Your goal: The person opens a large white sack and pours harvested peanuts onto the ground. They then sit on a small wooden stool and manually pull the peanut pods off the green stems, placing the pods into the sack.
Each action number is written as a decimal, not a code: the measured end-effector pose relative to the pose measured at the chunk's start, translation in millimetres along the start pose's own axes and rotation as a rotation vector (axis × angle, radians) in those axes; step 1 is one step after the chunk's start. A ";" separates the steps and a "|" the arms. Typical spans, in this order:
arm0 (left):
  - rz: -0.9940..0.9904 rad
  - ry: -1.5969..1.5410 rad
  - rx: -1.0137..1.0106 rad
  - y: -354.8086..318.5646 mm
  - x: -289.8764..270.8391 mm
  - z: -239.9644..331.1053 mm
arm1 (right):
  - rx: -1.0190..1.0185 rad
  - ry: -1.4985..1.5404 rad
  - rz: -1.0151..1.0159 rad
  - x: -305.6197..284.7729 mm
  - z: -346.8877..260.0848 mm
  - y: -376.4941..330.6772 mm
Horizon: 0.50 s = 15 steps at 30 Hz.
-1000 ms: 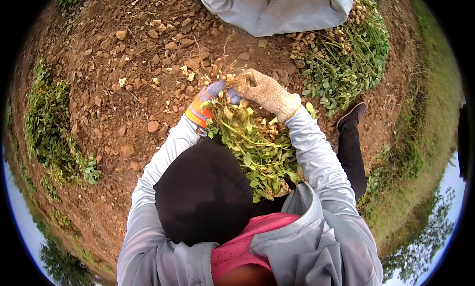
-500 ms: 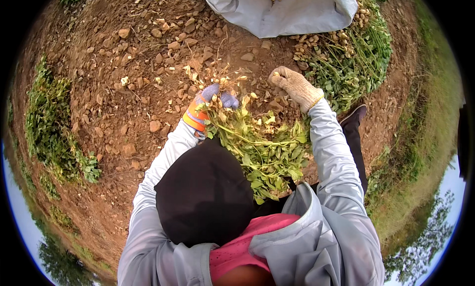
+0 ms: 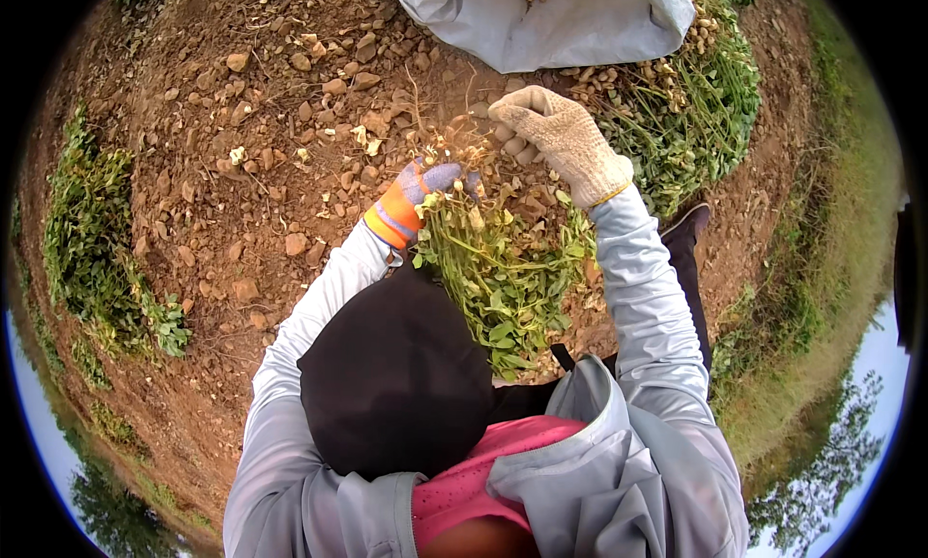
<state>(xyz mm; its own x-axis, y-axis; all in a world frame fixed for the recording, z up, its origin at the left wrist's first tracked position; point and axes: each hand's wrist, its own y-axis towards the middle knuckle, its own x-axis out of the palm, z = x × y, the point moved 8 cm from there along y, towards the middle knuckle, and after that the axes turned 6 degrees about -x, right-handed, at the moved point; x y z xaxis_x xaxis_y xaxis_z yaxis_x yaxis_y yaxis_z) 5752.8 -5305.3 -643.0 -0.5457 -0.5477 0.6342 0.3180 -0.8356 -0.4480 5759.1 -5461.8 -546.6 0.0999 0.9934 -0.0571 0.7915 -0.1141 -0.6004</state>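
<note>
My left hand (image 3: pixel 418 193), in a purple and orange glove, is closed round a bunch of peanut plants (image 3: pixel 503 287) just below their roots. Thin roots and a few pale pods (image 3: pixel 454 152) stick up past its fingers, while the green leafy stems hang down toward my lap. Close to the right of these roots is my right hand (image 3: pixel 561 138), in a cream knitted glove. Its fingers are curled in, and whatever they hold, if anything, is hidden.
Ahead lies a white sack (image 3: pixel 551 31) with peanuts at its mouth. Beside it, at right, a heap of pulled plants (image 3: pixel 696 114) bears pods. More green plants (image 3: pixel 92 239) lie at far left on stony brown soil (image 3: pixel 222 191). A black rounded cloth shape (image 3: pixel 396 374) covers the lower middle.
My right hand has moved left, closer to the roots. The bunch in my left hand has swung more upright, its leaves drawing in to the left.
</note>
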 end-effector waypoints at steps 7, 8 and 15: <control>0.082 0.079 0.014 -2.8 5.2 7.6 | 0.028 -0.344 -0.191 26.7 21.8 -10.1; 0.104 0.096 0.040 -2.8 0.5 4.5 | -0.050 -0.410 -0.196 27.3 16.0 -10.2; 0.176 0.354 0.175 -2.8 23.2 44.7 | -0.231 -0.531 -0.177 25.6 -7.3 -17.0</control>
<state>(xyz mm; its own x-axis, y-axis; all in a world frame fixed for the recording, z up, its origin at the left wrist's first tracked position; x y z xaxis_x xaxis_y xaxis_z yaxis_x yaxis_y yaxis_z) 5774.0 -5317.5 -598.9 -0.6943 -0.6593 0.2886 0.5400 -0.7423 -0.3968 5752.6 -5434.5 -532.1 -0.3123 0.8625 -0.3982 0.8852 0.1121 -0.4515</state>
